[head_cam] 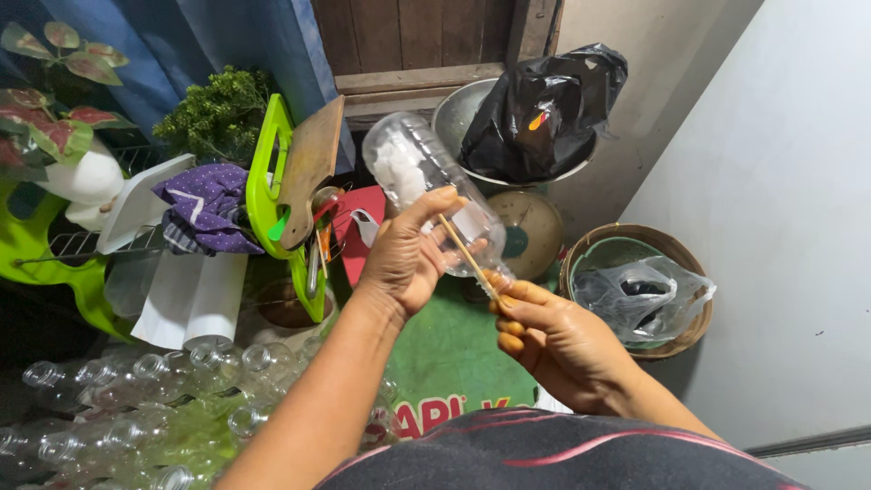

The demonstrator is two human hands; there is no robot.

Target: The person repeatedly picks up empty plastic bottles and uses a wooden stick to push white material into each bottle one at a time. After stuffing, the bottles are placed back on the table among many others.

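place: you are in a cramped home work corner.
storage: empty clear plastic bottles (136, 399) lie heaped at your left.
kitchenware: cutting boards (290, 172), metal basin (458, 113), weighing scale (531, 231).
surroundings: blue curtain (227, 45), potted plants (54, 109), woven basket (635, 286).

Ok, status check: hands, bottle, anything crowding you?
Left hand grips clear plastic bottle, white stuffing inside. Right hand pinches thin wooden stick at its mouth. Empty clear bottles piled lower left, apart.
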